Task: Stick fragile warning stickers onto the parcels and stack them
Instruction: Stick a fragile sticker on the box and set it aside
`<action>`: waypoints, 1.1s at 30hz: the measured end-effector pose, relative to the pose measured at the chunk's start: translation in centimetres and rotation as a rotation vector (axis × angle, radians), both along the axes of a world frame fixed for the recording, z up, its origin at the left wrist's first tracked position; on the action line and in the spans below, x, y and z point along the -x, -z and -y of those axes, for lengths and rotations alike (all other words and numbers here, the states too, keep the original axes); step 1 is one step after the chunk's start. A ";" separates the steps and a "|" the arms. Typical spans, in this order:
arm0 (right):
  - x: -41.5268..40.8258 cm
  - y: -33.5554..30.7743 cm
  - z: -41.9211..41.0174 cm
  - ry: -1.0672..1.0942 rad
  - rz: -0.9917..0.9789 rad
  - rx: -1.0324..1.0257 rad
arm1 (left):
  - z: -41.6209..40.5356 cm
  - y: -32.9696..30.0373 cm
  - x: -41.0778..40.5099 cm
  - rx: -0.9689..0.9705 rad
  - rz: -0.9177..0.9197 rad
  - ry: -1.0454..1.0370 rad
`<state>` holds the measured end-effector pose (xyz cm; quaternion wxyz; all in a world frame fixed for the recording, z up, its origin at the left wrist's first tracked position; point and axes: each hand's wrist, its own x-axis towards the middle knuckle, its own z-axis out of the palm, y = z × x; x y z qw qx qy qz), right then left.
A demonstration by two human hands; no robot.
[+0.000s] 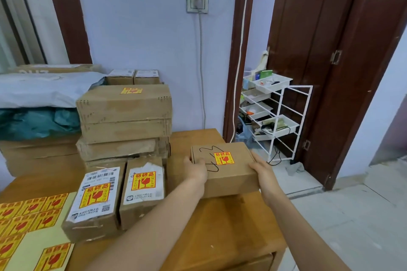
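**Between both hands: a labelled parcel that could slip**

Between the fingers of the left hand (196, 168) and right hand (263, 168) sits a flat parcel (222, 167), sticker (224, 158) already on top, gripped at both ends above the table (220, 226). Beyond the left fingertips stands the stack (124, 114); a careless placement there could topple it.
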<state>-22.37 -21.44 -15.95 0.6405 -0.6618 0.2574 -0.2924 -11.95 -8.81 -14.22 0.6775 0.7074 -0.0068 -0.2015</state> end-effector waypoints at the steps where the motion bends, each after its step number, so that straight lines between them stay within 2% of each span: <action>1: -0.2 0.5 0.2 -0.008 -0.027 0.002 | 0.2 0.9 -0.1 -0.017 -0.022 -0.016; 4: -1.0 2.4 0.7 -0.045 -0.111 0.001 | 0.7 3.2 -0.4 -0.098 -0.050 -0.034; 8: -1.9 3.9 1.2 -0.042 -0.094 -0.029 | 1.4 4.1 -1.0 -0.123 0.012 -0.079; 16: -4.5 5.2 2.7 -0.001 0.018 -0.083 | 3.3 4.0 -2.9 -0.019 0.045 -0.176; 33: -13.6 7.1 6.9 0.153 0.120 -0.068 | 8.6 5.8 -9.6 0.283 0.068 -0.518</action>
